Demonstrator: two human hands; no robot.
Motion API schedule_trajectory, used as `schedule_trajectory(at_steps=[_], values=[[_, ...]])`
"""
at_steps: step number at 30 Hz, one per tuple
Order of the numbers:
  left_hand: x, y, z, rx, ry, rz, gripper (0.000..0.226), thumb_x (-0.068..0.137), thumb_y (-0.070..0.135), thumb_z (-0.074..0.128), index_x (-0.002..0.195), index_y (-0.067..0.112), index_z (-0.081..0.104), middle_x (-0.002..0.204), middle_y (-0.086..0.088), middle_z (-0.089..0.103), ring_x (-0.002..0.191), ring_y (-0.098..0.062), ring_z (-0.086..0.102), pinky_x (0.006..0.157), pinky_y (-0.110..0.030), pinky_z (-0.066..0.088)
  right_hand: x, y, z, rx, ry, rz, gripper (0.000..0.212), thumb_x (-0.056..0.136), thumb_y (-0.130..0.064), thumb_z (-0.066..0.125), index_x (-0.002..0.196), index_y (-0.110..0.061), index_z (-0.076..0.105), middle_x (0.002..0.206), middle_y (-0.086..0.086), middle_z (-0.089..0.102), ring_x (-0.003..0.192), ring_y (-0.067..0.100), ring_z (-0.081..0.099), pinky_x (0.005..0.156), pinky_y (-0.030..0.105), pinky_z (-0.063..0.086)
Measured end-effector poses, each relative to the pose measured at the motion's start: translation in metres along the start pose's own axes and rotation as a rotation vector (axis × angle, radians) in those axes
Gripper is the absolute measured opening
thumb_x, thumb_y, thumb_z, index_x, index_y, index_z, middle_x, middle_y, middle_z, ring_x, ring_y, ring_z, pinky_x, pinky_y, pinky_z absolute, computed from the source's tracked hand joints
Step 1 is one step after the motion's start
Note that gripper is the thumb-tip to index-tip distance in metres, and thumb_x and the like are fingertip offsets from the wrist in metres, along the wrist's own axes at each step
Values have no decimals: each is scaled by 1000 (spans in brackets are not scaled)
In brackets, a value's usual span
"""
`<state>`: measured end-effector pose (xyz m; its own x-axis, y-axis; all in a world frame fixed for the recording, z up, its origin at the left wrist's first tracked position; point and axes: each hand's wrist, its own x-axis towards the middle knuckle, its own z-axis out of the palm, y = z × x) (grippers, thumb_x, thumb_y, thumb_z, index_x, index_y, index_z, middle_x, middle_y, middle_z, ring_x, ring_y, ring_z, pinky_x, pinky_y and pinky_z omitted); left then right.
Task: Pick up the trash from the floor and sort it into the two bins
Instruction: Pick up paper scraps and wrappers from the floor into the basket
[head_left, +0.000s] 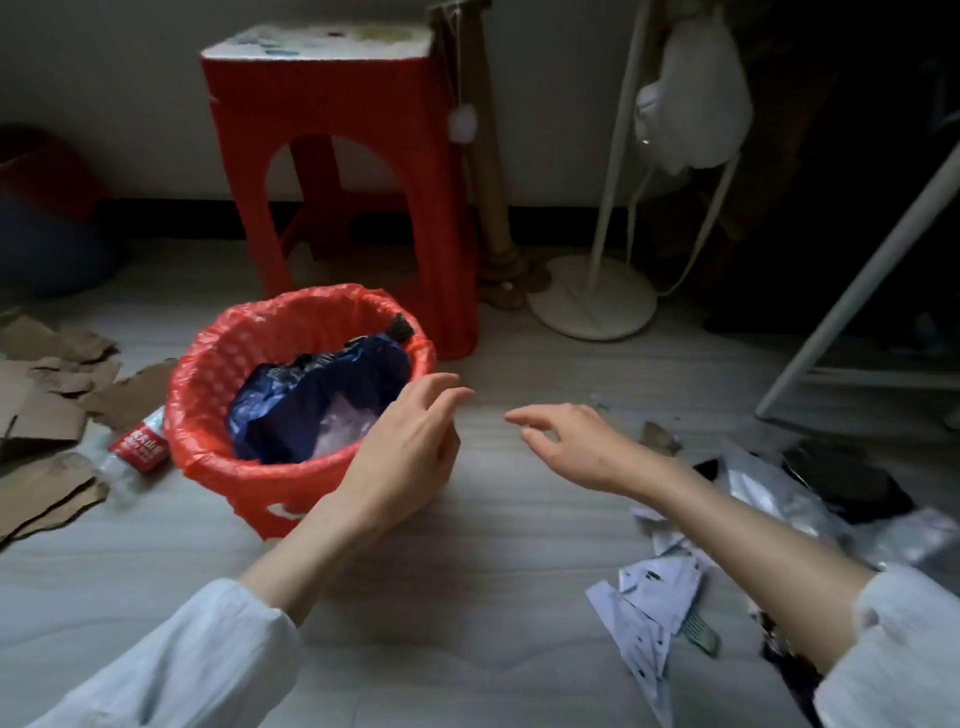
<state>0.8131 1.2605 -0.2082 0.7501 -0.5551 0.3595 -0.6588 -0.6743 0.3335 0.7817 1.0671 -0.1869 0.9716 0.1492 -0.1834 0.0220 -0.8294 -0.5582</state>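
Grey floor runs back to a pale wall, with a red stool (332, 171) behind the one bin (244, 358) in view, lined in red plastic and already holding a blue bag (317, 400) (no second bin shows). Cardboard scraps (47, 410) and a plastic bottle (136, 448) lie to its left; torn paper (654, 597) and foil wrappers (779, 493) lie near right. Mixing these piles up could send items into the wrong bin. The left hand (410, 441) hovers at the bin's right rim, the right hand (571, 441) beside it; both are empty, fingers loosely spread.
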Motion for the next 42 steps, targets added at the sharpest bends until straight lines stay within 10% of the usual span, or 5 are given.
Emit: schedule_trajectory(at_steps=[14, 20, 26, 32, 42], values=[[-27, 125, 213, 178, -979, 286, 68, 95, 40, 42, 149, 19, 6, 157, -5, -7, 145, -24, 0, 115, -38, 16, -156, 226, 122, 109, 245, 542, 35, 90, -9, 49, 124, -8, 58, 125, 9, 59, 117, 26, 52, 100, 30, 37], [-43, 129, 259, 146, -1046, 257, 88, 86, 55, 51, 148, 27, -5, 156, 3, -14, 144, -21, -11, 117, -44, 3, -157, 245, 152, 71, 340, 584, 29, 79, -4, 65, 108, -1, 67, 104, 16, 67, 99, 36, 58, 90, 42, 45], [-59, 90, 264, 223, -765, 413, 89, 55, 64, 71, 128, 23, 42, 132, -6, 56, 118, -29, 56, 85, -42, 52, -143, 241, 156, -10, 297, 676, 49, 60, -27, 84, 102, -8, 66, 92, 14, 61, 88, 35, 59, 83, 45, 44], [-56, 68, 252, 191, -613, 253, 80, 50, 37, 85, 118, 20, 45, 107, -8, 63, 88, -32, 62, 63, -38, 53, -124, 229, 157, 80, 181, 681, 38, 88, -18, 60, 123, -7, 49, 121, 11, 53, 114, 27, 48, 92, 31, 35], [-77, 75, 255, 142, -576, 234, 53, 53, 31, 84, 101, 19, 64, 96, -4, 60, 76, -25, 58, 58, -31, 47, -131, 220, 156, 340, 311, 808, 25, 85, -15, 65, 104, 1, 63, 101, 13, 60, 101, 31, 55, 74, 29, 31]])
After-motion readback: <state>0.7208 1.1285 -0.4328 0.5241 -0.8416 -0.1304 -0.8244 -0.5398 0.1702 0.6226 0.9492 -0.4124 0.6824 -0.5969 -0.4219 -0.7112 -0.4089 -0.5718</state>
